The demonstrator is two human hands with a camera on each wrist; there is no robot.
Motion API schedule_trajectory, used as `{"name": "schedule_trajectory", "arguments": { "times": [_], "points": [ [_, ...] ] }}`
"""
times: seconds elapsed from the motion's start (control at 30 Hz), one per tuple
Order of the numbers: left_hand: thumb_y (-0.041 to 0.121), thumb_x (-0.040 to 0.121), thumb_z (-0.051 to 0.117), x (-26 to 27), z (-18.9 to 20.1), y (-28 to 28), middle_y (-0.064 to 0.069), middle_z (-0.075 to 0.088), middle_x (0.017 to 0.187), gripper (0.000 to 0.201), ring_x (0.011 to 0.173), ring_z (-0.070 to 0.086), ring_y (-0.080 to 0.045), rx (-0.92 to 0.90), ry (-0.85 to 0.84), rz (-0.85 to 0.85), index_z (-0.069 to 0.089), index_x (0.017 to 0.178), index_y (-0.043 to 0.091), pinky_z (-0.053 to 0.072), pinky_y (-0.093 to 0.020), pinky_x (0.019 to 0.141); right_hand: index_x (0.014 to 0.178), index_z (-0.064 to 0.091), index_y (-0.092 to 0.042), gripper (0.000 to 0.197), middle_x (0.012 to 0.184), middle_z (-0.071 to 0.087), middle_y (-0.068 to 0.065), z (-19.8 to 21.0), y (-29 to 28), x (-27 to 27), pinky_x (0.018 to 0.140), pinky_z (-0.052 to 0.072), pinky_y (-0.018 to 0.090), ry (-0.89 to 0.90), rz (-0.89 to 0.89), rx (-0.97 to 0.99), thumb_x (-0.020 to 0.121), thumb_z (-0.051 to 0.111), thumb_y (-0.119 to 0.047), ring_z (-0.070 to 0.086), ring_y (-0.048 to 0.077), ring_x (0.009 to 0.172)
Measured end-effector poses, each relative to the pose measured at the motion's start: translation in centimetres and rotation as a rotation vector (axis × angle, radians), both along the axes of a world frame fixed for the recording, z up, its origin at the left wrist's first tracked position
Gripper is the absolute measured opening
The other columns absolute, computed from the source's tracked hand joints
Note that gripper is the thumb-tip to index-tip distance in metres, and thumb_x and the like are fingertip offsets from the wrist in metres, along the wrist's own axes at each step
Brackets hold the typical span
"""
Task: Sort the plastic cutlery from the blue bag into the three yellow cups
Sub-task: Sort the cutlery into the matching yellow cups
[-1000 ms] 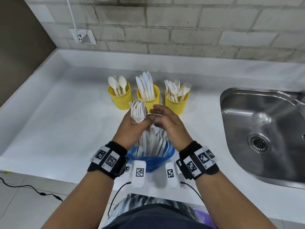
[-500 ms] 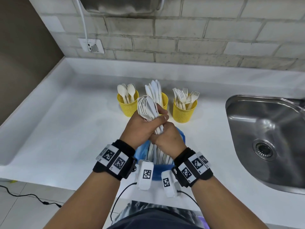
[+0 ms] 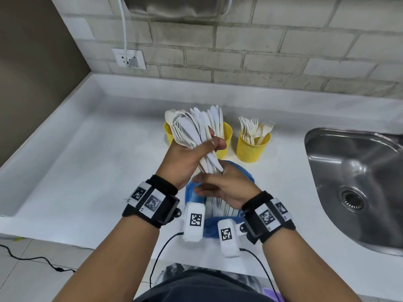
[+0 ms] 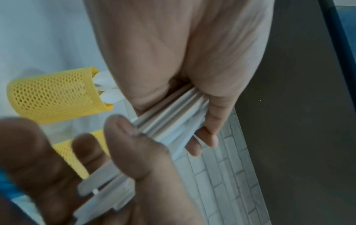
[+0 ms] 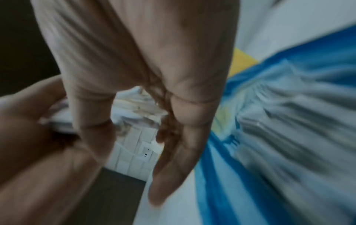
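Bare forearms — black wristbands [image 3: 152,203] carrying checkered tags, white pods.

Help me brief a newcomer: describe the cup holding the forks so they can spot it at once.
Start at the steel sink on the right of the white counter. The fork cup is the yellow mesh cup nearest it, rightmost of the row. It alone stands unobstructed, tines pointing up.

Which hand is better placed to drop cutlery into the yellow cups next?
Probably the left hand: it grips a cutlery bundle raised just before the left cup and middle cup. The right hand sits lower, over the blue bag.
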State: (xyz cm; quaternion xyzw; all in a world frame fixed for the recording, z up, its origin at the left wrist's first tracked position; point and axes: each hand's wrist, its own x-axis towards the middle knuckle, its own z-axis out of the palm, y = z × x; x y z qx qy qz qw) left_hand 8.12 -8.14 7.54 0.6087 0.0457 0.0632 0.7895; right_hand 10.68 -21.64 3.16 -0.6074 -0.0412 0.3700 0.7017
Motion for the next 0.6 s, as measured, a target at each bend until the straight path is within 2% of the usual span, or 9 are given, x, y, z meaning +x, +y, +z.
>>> {"name": "schedule_trajectory", "arguments": {
  "times": [0.07,0.17,0.27,0.37,0.43,0.5,0.57,0.6],
  "points": [
    [-0.001,0.092,0.068,-0.2,-0.2,0.0,-0.022,0.072,0.104,0.019,0.107,0.069,-0.039,-0.050,0.006,-0.078,0.071,0.100,0.015,0.049,-0.053,0.107,0.120,0.062,0.008,0.032,0.105,0.072,0.029,0.1,0.1,0.1,0.079,0.063,0.038,0.115,0.026,0.105,0.088,0.067,0.012,0.073,0.036,0.091],
    [0.000,0.090,0.071,-0.4,-0.6,-0.3,-0.020,0.074,0.109,0.024,0.108,0.069,-0.036,-0.011,-0.002,-0.110,0.066,0.111,0.010,0.050,-0.054,0.107,0.119,0.064,0.001,0.040,0.102,0.076,0.014,0.6,0.7,0.1,0.075,0.062,0.033,0.089,0.011,0.180,0.088,0.057,0.024,0.075,0.025,0.094],
    [0.001,0.094,0.069,-0.5,-0.3,-0.2,-0.021,0.075,0.111,0.022,0.103,0.071,-0.035,0.049,-0.029,-0.118,0.066,0.113,0.012,0.054,-0.053,0.102,0.129,0.060,-0.001,0.046,0.115,0.074,0.016,0.7,0.9,0.1,0.084,0.062,0.038,0.097,0.012,0.227,0.089,0.056,0.022,0.074,0.026,0.102],
    [-0.004,0.094,0.067,-0.2,0.2,0.7,-0.021,0.075,0.111,0.025,0.099,0.072,-0.033,0.052,-0.024,-0.111,0.070,0.105,0.019,0.057,-0.048,0.096,0.134,0.057,-0.001,0.049,0.122,0.068,0.022,0.7,0.4,0.8,0.097,0.058,0.045,0.227,0.003,0.342,0.090,0.048,0.021,0.069,0.034,0.109],
    [-0.008,0.091,0.068,-0.1,0.4,1.0,-0.021,0.075,0.110,0.024,0.098,0.073,-0.030,0.046,-0.005,-0.128,0.069,0.105,0.012,0.059,-0.042,0.090,0.129,0.061,-0.001,0.051,0.127,0.064,0.025,0.8,0.1,1.3,0.098,0.057,0.047,0.288,0.009,0.385,0.089,0.042,0.023,0.067,0.037,0.114],
    [-0.010,0.087,0.073,0.1,0.4,0.8,-0.020,0.075,0.107,0.024,0.097,0.073,-0.024,0.097,0.002,-0.134,0.067,0.108,0.002,0.059,-0.036,0.088,0.114,0.073,-0.006,0.055,0.121,0.069,0.020,1.4,0.4,1.6,0.092,0.060,0.045,0.278,0.025,0.372,0.088,0.036,0.027,0.071,0.032,0.108],
    [-0.007,0.083,0.079,0.6,0.2,0.4,-0.018,0.076,0.105,0.027,0.096,0.073,-0.019,0.188,-0.002,-0.115,0.068,0.108,-0.006,0.058,-0.030,0.087,0.092,0.080,-0.013,0.067,0.105,0.076,0.013,2.0,1.0,1.6,0.076,0.065,0.038,0.248,0.014,0.344,0.084,0.031,0.032,0.076,0.024,0.093],
    [-0.005,0.082,0.080,0.8,0.0,0.2,-0.018,0.076,0.104,0.029,0.095,0.073,-0.018,0.209,-0.006,-0.098,0.068,0.109,-0.009,0.058,-0.028,0.086,0.089,0.079,-0.014,0.071,0.099,0.077,0.011,2.2,1.3,1.6,0.069,0.064,0.034,0.235,-0.002,0.322,0.082,0.028,0.034,0.077,0.021,0.087]
  ]
}}
